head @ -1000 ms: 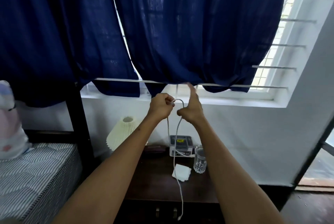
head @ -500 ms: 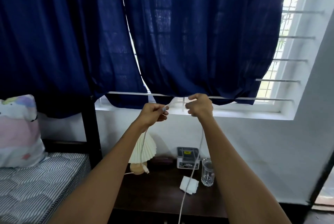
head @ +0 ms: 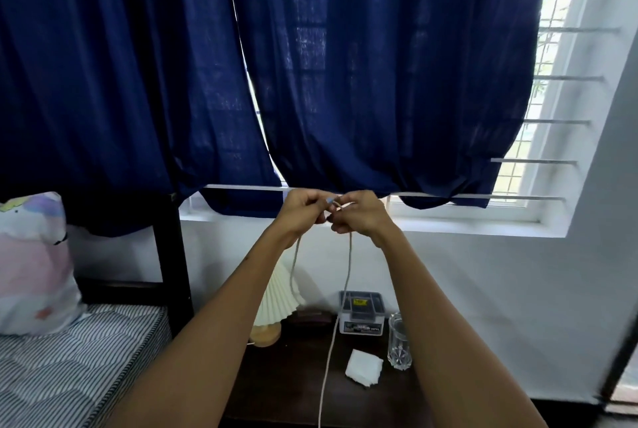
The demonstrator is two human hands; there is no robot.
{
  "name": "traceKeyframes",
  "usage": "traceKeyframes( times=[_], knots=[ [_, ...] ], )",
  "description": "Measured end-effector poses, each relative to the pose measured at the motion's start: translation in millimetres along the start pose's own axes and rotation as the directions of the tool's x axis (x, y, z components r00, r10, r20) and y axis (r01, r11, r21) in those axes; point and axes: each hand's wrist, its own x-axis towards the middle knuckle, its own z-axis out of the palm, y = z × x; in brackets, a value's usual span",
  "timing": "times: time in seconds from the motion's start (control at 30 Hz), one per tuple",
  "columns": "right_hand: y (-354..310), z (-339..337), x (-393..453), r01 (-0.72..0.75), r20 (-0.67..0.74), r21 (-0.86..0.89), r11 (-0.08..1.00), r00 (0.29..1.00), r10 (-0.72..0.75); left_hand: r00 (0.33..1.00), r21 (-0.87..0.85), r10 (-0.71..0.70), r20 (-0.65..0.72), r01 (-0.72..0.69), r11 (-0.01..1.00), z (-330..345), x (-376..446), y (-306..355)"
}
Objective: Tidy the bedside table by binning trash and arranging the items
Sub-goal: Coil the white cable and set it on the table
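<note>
Both my hands are raised in front of the window sill, close together, pinching a thin white cable [head: 348, 275]. My left hand [head: 303, 211] grips one strand, which loops down behind my forearm. My right hand [head: 359, 213] grips the other strand, which hangs down past the front of the dark bedside table [head: 297, 379]. On the table stand a cream pleated lamp [head: 276, 303], a small grey box [head: 361, 313], a clear glass [head: 399, 341] and a white folded tissue [head: 364, 366].
Dark blue curtains [head: 379, 82] hang over the barred window. A bed with a striped mattress [head: 69, 369] and a pastel pillow [head: 31, 265] lies at left behind a dark bedpost [head: 172, 255]. A white wall stands at right.
My hands were apart half a second ago and have come together again on the cable. The view has shifted slightly, showing more of the bed.
</note>
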Motion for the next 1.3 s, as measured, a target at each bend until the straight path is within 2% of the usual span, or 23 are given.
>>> traceKeyframes(
  times=[0.13, 0.2, 0.27, 0.37, 0.47, 0.57, 0.63, 0.77, 0.87, 0.93, 1.0, 1.07, 1.1, 1.2, 1.3],
  knots=[
    [1.8, 1.0, 11.5, 0.067, -0.256, 0.213, 0.975, 0.967, -0.010, 0.999, -0.113, -0.034, 0.014, 0.035, 0.993, -11.1, 2.8, 4.1],
    [3.9, -3.7, 18.8, 0.080, -0.368, 0.307, 0.948, 0.929, 0.041, 0.989, -0.141, -0.104, 0.103, 0.118, 0.983, -22.5, -1.0, -0.8],
    [6.3, -6.1, 25.2, 0.051, -0.439, 0.297, 0.953, 0.894, 0.089, 0.965, -0.118, -0.166, 0.203, 0.193, 0.974, -31.6, -3.9, -6.5],
    [9.2, -0.9, 26.5, -0.025, -0.386, 0.144, 0.989, 0.919, 0.080, 0.965, -0.108, -0.163, 0.206, 0.188, 0.976, -33.9, -1.6, -7.0],
    [5.4, 11.1, 22.8, 0.118, -0.242, 0.130, 0.984, 0.967, -0.084, 0.984, -0.131, -0.111, 0.140, 0.130, 0.983, -24.1, 5.8, 5.4],
    [-3.4, 15.2, 23.3, 0.241, -0.322, 0.103, 0.965, 0.926, -0.197, 0.990, -0.186, -0.113, 0.081, 0.126, 0.974, -14.8, 13.3, 20.4],
    [-8.6, 11.3, 28.2, 0.253, -0.403, 0.126, 0.959, 0.896, -0.184, 0.986, -0.210, -0.140, 0.095, 0.157, 0.965, -15.7, 16.1, 28.3],
    [-15.1, -2.8, 40.5, 0.213, -0.535, 0.136, 0.967, 0.838, -0.109, 0.943, -0.174, -0.169, 0.288, 0.225, 0.959, -22.9, 12.8, 36.0],
    [-17.5, -5.4, 41.2, 0.188, -0.573, 0.091, 0.978, 0.813, -0.103, 0.890, -0.256, -0.133, 0.436, 0.264, 0.930, -22.2, 7.3, 41.0],
    [-17.2, -4.1, 38.3, 0.111, -0.578, 0.062, 0.992, 0.814, -0.055, 0.858, -0.312, -0.098, 0.504, 0.287, 0.906, -19.0, 2.8, 45.2],
    [-16.5, -4.1, 36.1, -0.008, -0.550, 0.019, 1.000, 0.835, 0.017, 0.853, -0.346, -0.059, 0.518, 0.272, 0.898, -14.2, -0.2, 51.0],
    [-15.0, -0.8, 32.4, -0.015, -0.428, 0.123, 0.992, 0.901, 0.067, 0.889, -0.417, -0.026, 0.458, 0.241, 0.876, -5.7, 0.7, 58.7],
    [-13.1, 1.6, 31.7, -0.011, -0.362, 0.133, 0.991, 0.930, 0.059, 0.919, -0.471, -0.018, 0.395, 0.219, 0.854, -0.2, 3.3, 62.6],
    [-10.9, 6.6, 24.6, -0.098, -0.181, 0.009, 0.995, 0.979, 0.098, 0.988, -0.559, -0.032, 0.150, 0.111, 0.822, 13.5, 18.3, 70.9],
    [-17.3, 9.7, 16.6, -0.219, 0.069, -0.042, 0.975, 0.973, 0.222, 0.993, -0.475, -0.084, -0.081, 0.035, 0.879, 18.3, 36.9, 67.5]
  ],
)
